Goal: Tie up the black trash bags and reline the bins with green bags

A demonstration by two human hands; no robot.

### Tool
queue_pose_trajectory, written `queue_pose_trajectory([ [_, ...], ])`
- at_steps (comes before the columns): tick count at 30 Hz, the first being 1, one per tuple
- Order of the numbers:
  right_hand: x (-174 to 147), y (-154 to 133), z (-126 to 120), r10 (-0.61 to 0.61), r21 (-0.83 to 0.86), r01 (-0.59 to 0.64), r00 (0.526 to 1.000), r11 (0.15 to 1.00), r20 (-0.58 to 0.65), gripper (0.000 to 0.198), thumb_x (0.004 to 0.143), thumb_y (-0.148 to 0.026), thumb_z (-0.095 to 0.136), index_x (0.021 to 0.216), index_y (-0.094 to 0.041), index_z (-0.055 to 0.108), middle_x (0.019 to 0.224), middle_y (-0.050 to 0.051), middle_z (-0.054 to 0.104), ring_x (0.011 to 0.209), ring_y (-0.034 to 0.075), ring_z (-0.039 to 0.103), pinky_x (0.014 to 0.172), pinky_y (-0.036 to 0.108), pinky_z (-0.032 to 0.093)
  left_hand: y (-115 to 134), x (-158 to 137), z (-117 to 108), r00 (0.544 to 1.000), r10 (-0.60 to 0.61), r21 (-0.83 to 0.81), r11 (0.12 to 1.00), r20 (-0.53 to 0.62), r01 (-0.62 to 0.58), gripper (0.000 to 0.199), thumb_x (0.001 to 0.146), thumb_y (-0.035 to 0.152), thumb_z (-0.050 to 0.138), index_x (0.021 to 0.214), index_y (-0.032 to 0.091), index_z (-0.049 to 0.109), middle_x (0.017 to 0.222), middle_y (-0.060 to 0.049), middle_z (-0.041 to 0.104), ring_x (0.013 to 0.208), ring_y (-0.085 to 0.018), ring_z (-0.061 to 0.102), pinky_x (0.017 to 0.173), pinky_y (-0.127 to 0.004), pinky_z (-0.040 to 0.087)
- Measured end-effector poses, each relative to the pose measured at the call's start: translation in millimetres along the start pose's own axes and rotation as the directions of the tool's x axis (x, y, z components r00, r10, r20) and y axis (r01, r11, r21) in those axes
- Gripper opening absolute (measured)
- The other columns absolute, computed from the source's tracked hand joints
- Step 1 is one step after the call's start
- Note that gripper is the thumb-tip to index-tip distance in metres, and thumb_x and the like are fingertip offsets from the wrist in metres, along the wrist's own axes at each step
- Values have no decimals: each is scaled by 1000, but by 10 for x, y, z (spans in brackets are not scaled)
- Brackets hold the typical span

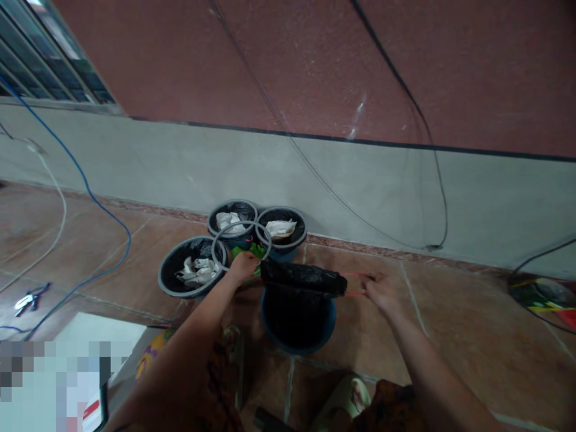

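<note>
My left hand (245, 267) is closed on a thin grey ring (270, 241), shaped like a bin rim, which stands up above the fingers. Beside it, the left end of a black drawstring garbage bag (303, 279) comes close to the fingers; I cannot tell whether they hold it too. My right hand (377, 289) pinches the bag's red drawstring (356, 294) and draws it out to the right. Stretched between both hands, the bag hangs over a round blue bin (330, 333). The bin's inside is dark.
Three lined bins, a front one (164, 288) and two back ones (209, 225) (305, 231), contain crumpled white material. Green material (256, 249) lies among them. A blue cable (112, 211) and keys (29, 301) are at left. Coiled cable (513, 282) lies right.
</note>
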State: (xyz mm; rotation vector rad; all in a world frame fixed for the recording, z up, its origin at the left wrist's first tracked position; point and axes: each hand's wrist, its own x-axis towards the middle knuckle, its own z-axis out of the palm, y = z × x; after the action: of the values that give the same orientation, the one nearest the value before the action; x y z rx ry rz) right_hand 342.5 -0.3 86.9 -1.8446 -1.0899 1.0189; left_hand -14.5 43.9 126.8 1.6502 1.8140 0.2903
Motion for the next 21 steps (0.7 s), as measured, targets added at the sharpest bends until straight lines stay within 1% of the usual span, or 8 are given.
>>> queue_pose_trajectory([
  [3,-293,-286,310,-86,69,73,975,995,207,28,74,-49,60,70,-21,61,57,-1,56,49,12,50,48,25,40,282,-101,160,978,181,-160,974,108,-162,24,84,24,45,78,14,66,61,-1,62,57,-11,58,52,-18,43],
  [5,-464,-493,505,-223,195,147,860,970,459,32,77,-53,61,77,-21,62,66,-1,61,58,12,55,56,25,46,477,-186,296,912,351,-365,894,214,-258,22,84,30,49,80,14,64,61,1,60,55,-10,56,51,-18,43],
  [7,-542,-637,632,-301,265,175,760,948,576,34,79,-54,61,80,-20,63,72,0,64,63,12,57,61,25,47,616,-239,417,857,429,-510,825,285,-243,19,83,28,49,81,14,61,61,2,60,54,-9,55,52,-18,44],
  [11,-458,-698,668,-283,243,199,879,949,385,36,76,-55,63,73,-19,60,61,-2,56,54,10,50,53,23,42,676,-201,524,945,234,-457,883,230,-108,12,80,16,48,75,13,58,57,3,57,46,-6,51,47,-17,39],
  [13,-401,-667,647,-289,295,180,876,938,387,32,77,-52,62,80,-20,61,64,-2,58,56,11,51,55,24,44,656,-167,511,966,187,-458,885,178,-87,12,81,15,48,83,13,60,59,2,59,47,-7,52,48,-17,40],
  [15,-380,-630,647,-267,298,143,863,944,430,27,78,-47,61,87,-22,62,66,-2,58,57,12,52,56,25,45,647,-166,478,953,247,-488,862,177,-133,17,82,16,48,93,13,60,64,2,62,52,-8,56,54,-19,45],
  [18,-401,-591,680,-220,123,188,913,974,343,20,76,-39,63,87,-22,61,62,-2,56,53,12,50,52,25,42,659,-213,433,932,317,-334,910,175,-247,19,82,15,47,91,13,63,66,-1,66,59,-11,61,60,-22,48],
  [21,-437,-577,698,-288,74,282,870,956,400,26,78,-36,60,101,-24,62,68,-2,60,57,14,54,54,25,42,668,-246,398,904,397,-222,907,158,-359,21,83,16,47,91,15,66,73,-3,70,67,-13,64,64,-22,48],
])
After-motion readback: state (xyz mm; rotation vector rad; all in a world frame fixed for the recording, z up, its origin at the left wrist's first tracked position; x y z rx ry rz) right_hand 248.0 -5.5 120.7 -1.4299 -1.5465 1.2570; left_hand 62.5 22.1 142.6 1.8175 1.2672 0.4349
